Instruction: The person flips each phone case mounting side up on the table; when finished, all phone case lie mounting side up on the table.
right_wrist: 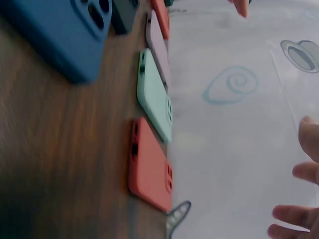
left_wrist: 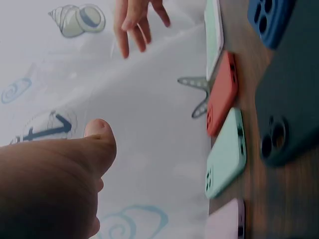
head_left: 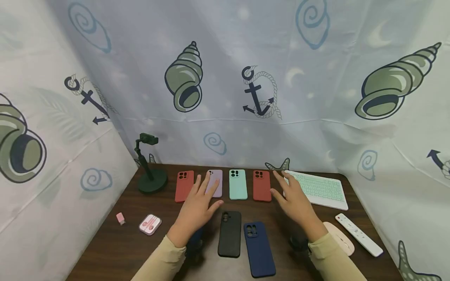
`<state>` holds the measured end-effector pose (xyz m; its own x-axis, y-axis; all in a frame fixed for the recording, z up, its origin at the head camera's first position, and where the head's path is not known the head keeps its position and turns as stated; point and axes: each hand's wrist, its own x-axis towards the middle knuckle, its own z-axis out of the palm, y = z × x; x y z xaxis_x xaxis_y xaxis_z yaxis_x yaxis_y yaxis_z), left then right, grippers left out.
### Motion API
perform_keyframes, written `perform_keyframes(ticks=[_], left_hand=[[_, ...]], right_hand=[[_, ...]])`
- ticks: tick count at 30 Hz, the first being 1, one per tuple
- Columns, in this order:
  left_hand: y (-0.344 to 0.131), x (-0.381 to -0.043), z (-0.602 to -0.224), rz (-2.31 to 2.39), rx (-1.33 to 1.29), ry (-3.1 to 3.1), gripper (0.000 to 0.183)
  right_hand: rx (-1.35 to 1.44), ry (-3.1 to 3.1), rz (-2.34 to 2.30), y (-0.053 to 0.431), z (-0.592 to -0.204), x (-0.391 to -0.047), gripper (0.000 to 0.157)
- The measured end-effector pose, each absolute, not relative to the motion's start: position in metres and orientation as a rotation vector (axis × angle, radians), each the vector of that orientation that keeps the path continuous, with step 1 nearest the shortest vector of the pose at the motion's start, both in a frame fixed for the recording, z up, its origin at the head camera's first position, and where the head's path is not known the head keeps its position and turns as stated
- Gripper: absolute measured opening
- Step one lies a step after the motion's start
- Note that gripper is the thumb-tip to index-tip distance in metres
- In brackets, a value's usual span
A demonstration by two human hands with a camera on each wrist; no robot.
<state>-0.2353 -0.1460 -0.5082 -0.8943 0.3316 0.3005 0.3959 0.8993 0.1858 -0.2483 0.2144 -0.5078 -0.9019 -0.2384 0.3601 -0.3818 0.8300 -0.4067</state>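
Fingers spread and empty, my left hand (head_left: 197, 207) hovered by the lilac case (right_wrist: 158, 47) and my right hand (head_left: 294, 201) by the rightmost red case (head_left: 261, 186), the mint case (head_left: 238, 185) between; the black case (head_left: 229, 236) and navy case (head_left: 259, 250) lay nearer me. Half hidden, a dark blue thing (head_left: 196, 236) beside my left wrist was perhaps another. I seemed to be choosing; the next move called for lowering one hand and curling round a case.

Walled on three sides by pale curtains (head_left: 225, 23) printed with seashells (head_left: 184, 72) and anchors (head_left: 255, 93). Furnished with a dark wood-grain table (head_left: 105, 249).
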Motion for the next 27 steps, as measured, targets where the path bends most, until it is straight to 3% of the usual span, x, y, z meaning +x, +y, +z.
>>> perform_keyframes(ticks=[14, 27], left_hand=[[-0.09, -0.217, -0.513, -0.413, -0.811, -2.892, 0.07], [-0.058, -0.207, -0.532, -0.137, -1.361, -2.913, 0.064]], right_hand=[[0.371, -2.799, 1.115, 0.194, -0.548, -0.225, 0.056], [0.246, -3.01, 1.297, 0.184, -0.58, -0.218, 0.049]])
